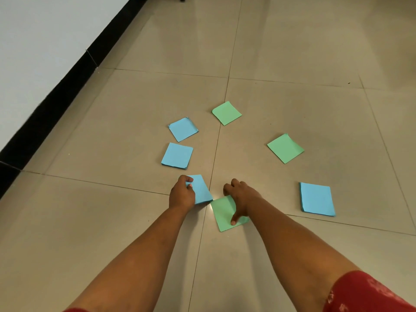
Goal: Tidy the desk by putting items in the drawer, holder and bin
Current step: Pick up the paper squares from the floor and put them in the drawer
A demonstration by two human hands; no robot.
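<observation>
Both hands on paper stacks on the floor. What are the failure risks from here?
1. The left hand grips the blue stack by one edge only; loose sheets may fan out or drop on lifting.
2. The right hand rests on the green stack with its thumb pressing down; the stack may slide on the glossy tile floor rather than lift.
3. The two stacks' corners look nearly touching, so moving one may disturb the other.

four blue paper stacks point(183, 129) point(177, 155) point(201, 189) point(317, 199) and three green paper stacks point(226, 113) point(285, 148) point(225, 214) are lying on the tiled floor point(292, 52), seven in all; two bare hands point(182, 194) point(242, 194) are showing.
</observation>
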